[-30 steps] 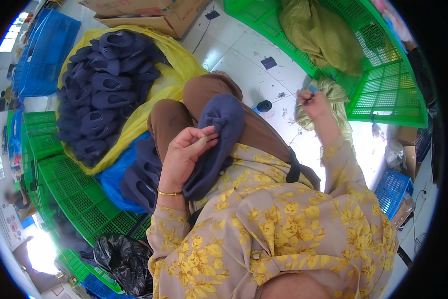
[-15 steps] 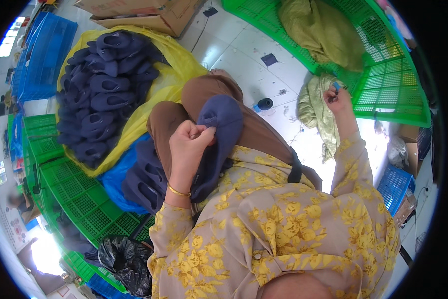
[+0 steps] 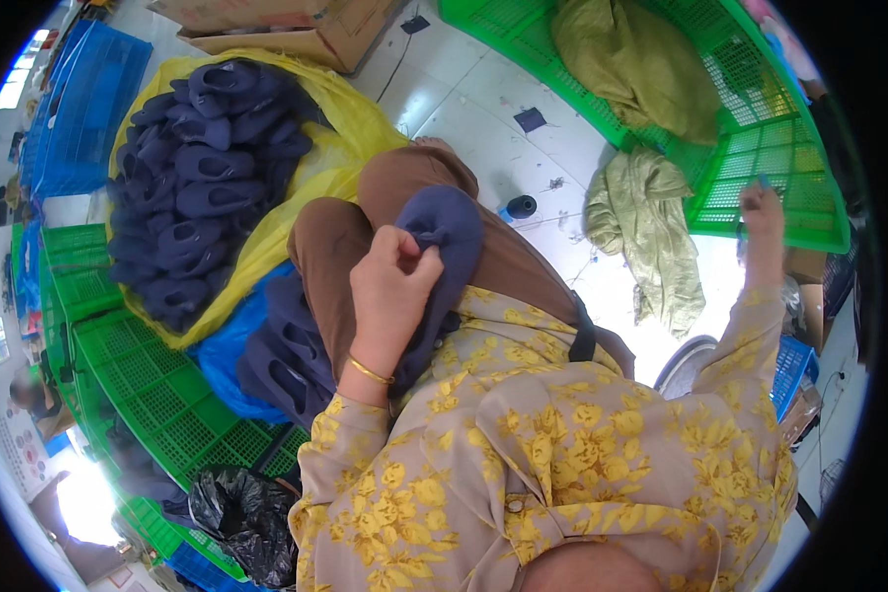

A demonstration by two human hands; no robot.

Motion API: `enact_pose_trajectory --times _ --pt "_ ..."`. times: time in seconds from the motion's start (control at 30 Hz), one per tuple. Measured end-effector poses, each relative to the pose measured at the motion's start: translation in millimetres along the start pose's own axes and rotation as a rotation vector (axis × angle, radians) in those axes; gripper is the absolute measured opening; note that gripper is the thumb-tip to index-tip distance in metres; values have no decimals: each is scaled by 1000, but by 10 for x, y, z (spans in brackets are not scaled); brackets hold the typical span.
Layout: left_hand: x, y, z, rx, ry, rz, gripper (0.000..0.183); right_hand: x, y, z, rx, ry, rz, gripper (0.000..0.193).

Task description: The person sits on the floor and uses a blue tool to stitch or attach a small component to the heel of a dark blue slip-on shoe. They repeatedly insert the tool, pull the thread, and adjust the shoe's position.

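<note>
Across my lap lies a navy slipper (image 3: pixel 461 225), its rounded toe pointing away from me. My left hand (image 3: pixel 396 281) is closed on it, thumb and finger pinching at the edge of its opening. Out to the right, level with the green crate, my right hand (image 3: pixel 763 212) is raised with its fingers curled. A small blue thing (image 3: pixel 763 182) sticks up from those fingers; its kind is too small to make out. More navy slippers (image 3: pixel 284 345) rest against my left thigh, on a blue bag (image 3: pixel 229 367).
A yellow sack (image 3: pixel 337 187) heaped with navy slippers (image 3: pixel 212 197) stands at the left. Green crates (image 3: pixel 157 385) flank it. At the right, a large green crate (image 3: pixel 760 168) holds an olive sack (image 3: pixel 641 69). A dark thread spool (image 3: pixel 521 207) stands on the tiled floor.
My right hand has swung farther out to the right, with the small blue thing. My left hand has shifted slightly right, still pinching the slipper.
</note>
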State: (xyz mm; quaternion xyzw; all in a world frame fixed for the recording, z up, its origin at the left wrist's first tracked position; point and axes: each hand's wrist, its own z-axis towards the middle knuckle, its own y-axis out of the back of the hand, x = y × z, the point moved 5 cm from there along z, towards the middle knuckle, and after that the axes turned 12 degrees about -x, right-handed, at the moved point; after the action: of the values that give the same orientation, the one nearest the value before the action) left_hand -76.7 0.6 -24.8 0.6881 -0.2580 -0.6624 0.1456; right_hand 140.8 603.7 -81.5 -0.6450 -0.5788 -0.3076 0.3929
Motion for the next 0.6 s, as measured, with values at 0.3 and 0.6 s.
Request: enact_pose_trajectory --times 0.3,0.6 --pt "190 80 -22 180 193 -356 10 -1862 -1477 -3342 1091 570 -835 24" --pt "-196 314 -218 207 311 -170 19 -1745 -1331 -3973 1360 416 -751 12"
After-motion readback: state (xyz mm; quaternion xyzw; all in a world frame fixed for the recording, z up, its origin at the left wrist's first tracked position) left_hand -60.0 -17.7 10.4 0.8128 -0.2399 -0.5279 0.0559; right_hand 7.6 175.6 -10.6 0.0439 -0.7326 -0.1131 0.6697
